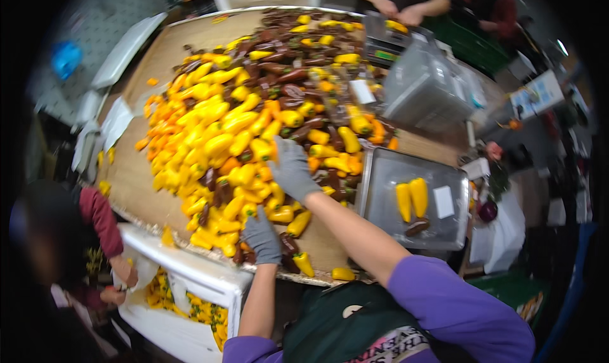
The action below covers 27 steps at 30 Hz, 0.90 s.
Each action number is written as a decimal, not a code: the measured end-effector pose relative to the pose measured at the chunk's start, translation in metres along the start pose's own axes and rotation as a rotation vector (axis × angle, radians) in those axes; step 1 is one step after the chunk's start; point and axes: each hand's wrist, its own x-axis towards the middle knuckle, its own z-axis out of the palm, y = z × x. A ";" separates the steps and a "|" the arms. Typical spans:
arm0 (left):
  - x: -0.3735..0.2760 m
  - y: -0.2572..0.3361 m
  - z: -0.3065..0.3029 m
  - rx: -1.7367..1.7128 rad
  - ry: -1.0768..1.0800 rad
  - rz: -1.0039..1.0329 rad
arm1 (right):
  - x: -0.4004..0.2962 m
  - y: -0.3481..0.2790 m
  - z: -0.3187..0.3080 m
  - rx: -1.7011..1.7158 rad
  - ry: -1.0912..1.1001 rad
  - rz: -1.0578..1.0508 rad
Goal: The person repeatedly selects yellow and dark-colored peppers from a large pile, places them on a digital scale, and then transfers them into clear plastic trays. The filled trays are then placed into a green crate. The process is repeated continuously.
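Observation:
A large heap of yellow, orange and dark brown peppers (214, 125) covers much of a wooden-topped table (142, 172). My left hand (261, 237), in a grey glove, rests at the near side of the heap among yellow peppers; whether its fingers hold one is hidden. Farther in, my right hand (294, 168), gloved in grey too, reaches onto the middle of the heap, its fingertips by a yellow and an orange pepper; its grip is unclear. To the right, a metal tray (380, 172) holds two yellow peppers (411, 199), a brown pepper (417, 226) and a white card (444, 202).
Clear plastic containers (428, 77) stand at the heap's back right, beside a weighing scale (386, 54). A white foam box (181, 325) with yellow peppers is at the near left, where a co-worker's hands (124, 272) are. Another person's hands (399, 11) are behind the scale.

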 end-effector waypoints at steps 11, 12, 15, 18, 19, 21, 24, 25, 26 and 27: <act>-0.029 0.073 -0.116 -1.136 -0.328 0.003 | -0.088 0.009 -0.203 0.249 -0.194 0.328; -0.032 0.105 -0.132 -1.151 -0.284 0.234 | -0.113 0.037 -0.217 0.174 -0.033 0.320; -0.045 0.182 -0.149 -1.267 -0.510 0.485 | -0.142 0.068 -0.280 0.023 0.100 0.381; -0.049 0.225 -0.114 -0.896 -0.297 0.879 | -0.165 0.095 -0.296 0.403 0.029 0.474; -0.052 0.227 -0.108 -0.860 -0.271 0.928 | -0.169 0.104 -0.298 0.540 0.071 0.496; -0.056 0.220 -0.102 -0.782 -0.219 1.013 | -0.175 0.111 -0.310 0.703 0.156 0.548; -0.040 0.192 -0.103 -0.709 -0.155 0.947 | -0.198 0.104 -0.349 0.634 0.260 0.669; -0.029 0.181 -0.105 -0.834 -0.123 0.819 | -0.207 0.101 -0.361 0.545 0.289 0.720; -0.015 0.169 -0.109 -0.919 -0.141 0.743 | -0.221 0.105 -0.371 0.553 0.314 0.729; -0.008 0.156 -0.118 -0.907 -0.060 0.696 | -0.228 0.107 -0.377 0.570 0.325 0.727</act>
